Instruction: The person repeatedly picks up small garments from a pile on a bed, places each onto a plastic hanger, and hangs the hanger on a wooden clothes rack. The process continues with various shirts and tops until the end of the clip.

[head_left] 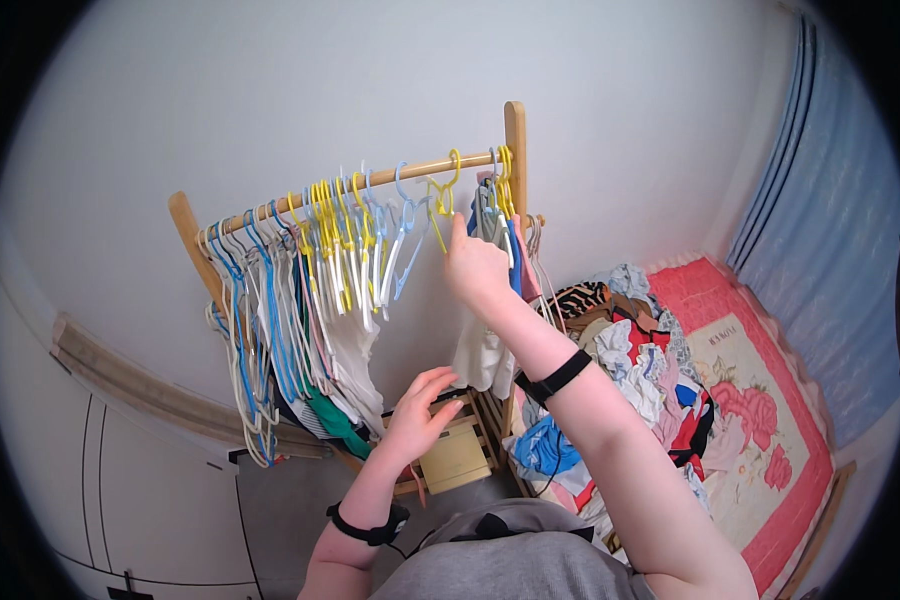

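My right hand [478, 268] is raised at the rail, fingers curled in and the index finger pointing up along a yellow clothes hanger [446, 210]. The hanger's hook is at the wooden rail [425, 168], and its left arm shows bare; my hand hides its right side. White cloth [483, 355] hangs below that hand; which hanger carries it I cannot tell. Lower and to the left, my left hand [420, 415] is open in the air, fingers loosely bent, holding nothing. Left of the yellow hanger hangs a light blue hanger [406, 235] without clothing.
Many white, blue and yellow hangers [255, 310] crowd the rail's left half, some with clothes. Several garments [518, 245] hang at the right post [515, 130]. A heap of clothes [635, 365] covers part of a red floral bed [760, 420]. A yellowish box [457, 460] sits low under the rack.
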The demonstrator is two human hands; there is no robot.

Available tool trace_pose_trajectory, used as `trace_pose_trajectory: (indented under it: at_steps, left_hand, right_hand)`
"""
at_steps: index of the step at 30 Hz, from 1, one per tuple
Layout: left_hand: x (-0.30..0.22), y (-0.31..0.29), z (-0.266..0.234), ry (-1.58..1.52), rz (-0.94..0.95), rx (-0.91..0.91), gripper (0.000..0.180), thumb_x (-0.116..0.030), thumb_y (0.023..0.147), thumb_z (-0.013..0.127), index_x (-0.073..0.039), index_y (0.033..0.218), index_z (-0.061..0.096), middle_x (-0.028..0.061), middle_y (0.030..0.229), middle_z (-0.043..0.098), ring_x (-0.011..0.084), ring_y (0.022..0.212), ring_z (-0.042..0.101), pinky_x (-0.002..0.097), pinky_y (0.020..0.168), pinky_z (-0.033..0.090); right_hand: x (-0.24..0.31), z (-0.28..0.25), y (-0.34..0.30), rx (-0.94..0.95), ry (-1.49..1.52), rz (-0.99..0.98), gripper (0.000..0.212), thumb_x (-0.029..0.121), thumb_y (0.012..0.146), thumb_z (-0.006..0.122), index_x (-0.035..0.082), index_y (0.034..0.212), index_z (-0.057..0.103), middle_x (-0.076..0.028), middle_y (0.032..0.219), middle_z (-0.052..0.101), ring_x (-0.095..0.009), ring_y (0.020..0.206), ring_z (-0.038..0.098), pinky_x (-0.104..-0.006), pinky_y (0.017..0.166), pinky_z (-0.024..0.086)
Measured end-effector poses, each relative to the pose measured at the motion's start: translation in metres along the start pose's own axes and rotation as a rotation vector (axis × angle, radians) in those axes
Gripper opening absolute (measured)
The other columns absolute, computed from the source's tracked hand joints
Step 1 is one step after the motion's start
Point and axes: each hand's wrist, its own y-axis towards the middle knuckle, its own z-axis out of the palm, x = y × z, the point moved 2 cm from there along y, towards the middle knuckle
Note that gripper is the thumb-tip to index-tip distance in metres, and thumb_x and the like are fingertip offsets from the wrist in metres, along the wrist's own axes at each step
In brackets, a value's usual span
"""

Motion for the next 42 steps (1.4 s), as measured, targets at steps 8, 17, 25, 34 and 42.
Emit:
trace_pose_trajectory:
  at_steps: [8,17,25,34,42]
  left_hand:
    - [-0.008,0.010,0.004,-0.059,-0.055,0.015,0.043,-0.015,0.092,0.065,-0.006,0.133,0.055,0.0112,0.139,0.049,0.0235,0.119,0.057,0.0358,0.097,0.047]
    - [0.006,0.019,0.008,-0.213,-0.080,-0.032,0.049,-0.013,0.093,0.064,-0.003,0.138,0.048,0.0127,0.139,0.048,0.0252,0.117,0.058,0.0347,0.094,0.051]
    - [0.019,0.064,0.003,-0.663,-0.263,-0.330,0.085,-0.013,0.091,0.068,-0.006,0.155,0.013,0.0174,0.154,0.029,0.0240,0.121,0.055,0.0360,0.097,0.049]
    - [0.032,0.165,-0.008,-1.100,-0.272,-0.608,0.052,-0.025,0.098,0.063,-0.009,0.141,0.040,0.0102,0.138,0.047,0.0237,0.115,0.058,0.0357,0.086,0.052]
    - [0.012,0.157,-0.005,-0.844,-0.022,-0.677,0.029,-0.025,0.105,0.049,-0.003,0.123,0.055,0.0092,0.127,0.058,0.0181,0.110,0.061,0.0317,0.089,0.052]
  right_hand:
    - [-0.040,-0.009,-0.004,-0.254,-0.084,-0.082,0.054,0.011,0.083,0.055,-0.001,0.135,0.049,-0.011,0.066,0.066,-0.029,0.057,0.067,-0.0402,0.050,0.053]
    - [-0.048,-0.008,-0.003,-0.099,-0.251,-0.103,0.055,0.014,0.085,0.057,0.006,0.139,0.049,-0.009,0.066,0.067,-0.026,0.056,0.067,-0.0413,0.052,0.053]
    - [-0.052,-0.026,-0.009,-0.072,-0.008,0.009,0.048,0.016,0.088,0.055,0.010,0.135,0.053,-0.017,0.071,0.068,-0.035,0.066,0.069,-0.0487,0.063,0.055]
    - [-0.045,-0.036,-0.006,-0.036,-0.079,0.012,0.048,0.015,0.088,0.054,0.013,0.136,0.053,-0.015,0.074,0.069,-0.034,0.068,0.069,-0.0477,0.061,0.055]
    - [-0.062,-0.036,-0.009,-0.059,-0.110,-0.011,0.044,0.015,0.088,0.055,0.014,0.132,0.055,-0.014,0.073,0.069,-0.034,0.066,0.068,-0.0469,0.060,0.055]
